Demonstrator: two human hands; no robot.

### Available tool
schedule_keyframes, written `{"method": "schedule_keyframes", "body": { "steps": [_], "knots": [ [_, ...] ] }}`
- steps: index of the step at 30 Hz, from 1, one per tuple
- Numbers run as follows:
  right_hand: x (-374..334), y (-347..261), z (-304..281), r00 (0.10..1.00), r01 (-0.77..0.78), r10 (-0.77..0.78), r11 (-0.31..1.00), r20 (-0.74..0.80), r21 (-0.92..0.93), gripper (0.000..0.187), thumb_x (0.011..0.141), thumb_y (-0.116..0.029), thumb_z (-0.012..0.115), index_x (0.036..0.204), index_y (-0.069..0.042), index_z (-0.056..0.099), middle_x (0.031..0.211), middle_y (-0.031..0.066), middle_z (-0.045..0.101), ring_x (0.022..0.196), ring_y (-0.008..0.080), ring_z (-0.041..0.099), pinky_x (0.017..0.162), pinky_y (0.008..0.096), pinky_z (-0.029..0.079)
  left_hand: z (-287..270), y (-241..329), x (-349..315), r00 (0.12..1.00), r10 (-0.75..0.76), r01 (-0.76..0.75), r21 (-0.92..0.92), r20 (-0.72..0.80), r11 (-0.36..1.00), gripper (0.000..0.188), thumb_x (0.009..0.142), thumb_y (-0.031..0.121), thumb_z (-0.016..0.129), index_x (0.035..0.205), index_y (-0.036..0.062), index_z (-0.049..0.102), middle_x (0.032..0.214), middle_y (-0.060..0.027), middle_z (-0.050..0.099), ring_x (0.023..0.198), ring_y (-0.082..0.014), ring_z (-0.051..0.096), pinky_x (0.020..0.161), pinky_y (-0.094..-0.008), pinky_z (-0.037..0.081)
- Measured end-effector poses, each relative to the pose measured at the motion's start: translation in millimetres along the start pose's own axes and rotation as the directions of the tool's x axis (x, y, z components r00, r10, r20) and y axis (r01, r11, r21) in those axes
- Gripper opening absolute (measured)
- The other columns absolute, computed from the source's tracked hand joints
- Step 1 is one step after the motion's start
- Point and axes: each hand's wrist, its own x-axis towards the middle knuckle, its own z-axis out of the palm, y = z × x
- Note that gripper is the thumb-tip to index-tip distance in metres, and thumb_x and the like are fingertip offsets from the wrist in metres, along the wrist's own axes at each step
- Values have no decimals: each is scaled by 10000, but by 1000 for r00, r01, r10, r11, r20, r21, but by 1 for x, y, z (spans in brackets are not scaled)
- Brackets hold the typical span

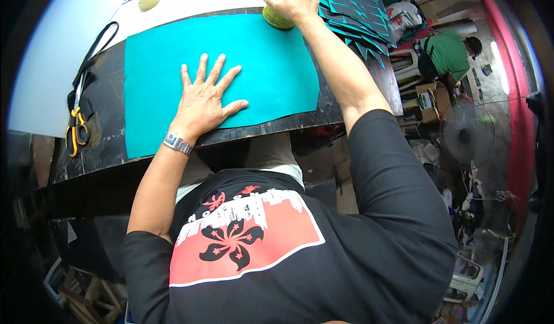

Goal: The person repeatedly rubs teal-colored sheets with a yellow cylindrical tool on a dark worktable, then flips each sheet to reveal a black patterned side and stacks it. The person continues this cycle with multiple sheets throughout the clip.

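A teal sheet (156, 87) of fabric or leather lies flat across the dark table (107, 102). My left hand (206, 102) rests palm down on it with the fingers spread. At the sheet's far right edge, my right hand (295, 4) reaches out and grips a yellow can (276, 19) from above. The can's top is hidden under my fingers. Just right of that hand lies a stack of black pieces with teal edging (355, 6).
Scissors with orange-and-black handles (77, 129) and a black strap (104, 40) lie at the table's left. A pale container (148, 0) stands at the back left. Off to the right are a fan (465, 135), a cardboard box (430, 102) and a person in green (450, 53).
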Motion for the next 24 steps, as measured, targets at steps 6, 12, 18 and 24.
{"method": "schedule_keyframes", "body": {
  "steps": [6,12,18,24],
  "knots": [
    [-77,-25,-69,990,89,-96,994,106,67,602,756,-548,754,1248,-209,676,1164,199,611,1067,421,589,821,524,561,9,1,3,995,-30,31,6,-92,1000,628,1000,552,489,1531,222,433,1623,-134,343,1518,-371,253,1177,-701,101],
    [-204,-46,-173,934,262,-323,911,156,318,676,760,-491,785,1369,-242,628,1264,258,543,1100,409,569,874,476,545,-25,-71,10,993,-98,84,-205,-60,975,600,961,503,615,1456,177,518,1580,-182,391,1478,-364,341,1179,-595,268],
    [-152,-53,-131,942,287,-321,922,94,261,664,737,-495,781,1324,-220,636,1230,219,558,1043,396,563,810,490,553,-12,-139,-12,981,-183,189,112,-58,976,750,900,749,497,1540,372,396,1657,-40,284,1552,-292,166,1235,-630,105],
    [-20,-52,-9,990,132,-136,983,25,125,682,760,-657,702,1319,-268,652,1266,175,619,1217,403,558,1011,537,455,-2,-141,-14,978,-192,199,98,-80,975,771,877,793,465,1540,408,383,1660,-4,277,1555,-266,160,1251,-606,82]
  ]
}}
